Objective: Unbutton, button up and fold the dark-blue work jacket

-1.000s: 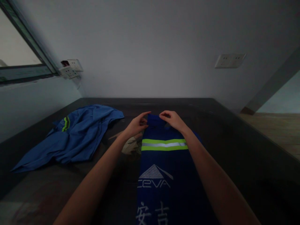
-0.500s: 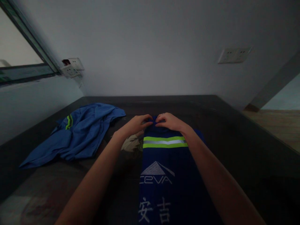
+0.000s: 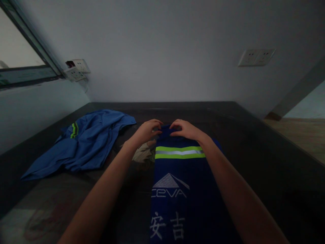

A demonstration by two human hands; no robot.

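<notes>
A dark blue shirt (image 3: pixel 177 189) lies folded into a long strip down the middle of the dark table (image 3: pixel 266 162), back side up, with a yellow-and-silver reflective band and white lettering. My left hand (image 3: pixel 146 131) and my right hand (image 3: pixel 185 129) meet at its far end, fingers curled and pinching the collar (image 3: pixel 166 130) between them. Both forearms run along the strip's edges.
A second, lighter blue shirt (image 3: pixel 86 144) lies crumpled at the left of the table. A pale scrap (image 3: pixel 142 154) shows beside the strip under my left wrist. Wall sockets (image 3: pixel 256 57) sit on the back wall, and a window frame (image 3: pixel 30 73) is at the left.
My hands came together at the collar, from apart with the left fingers loose to both pinching the fabric. The view shifted slightly.
</notes>
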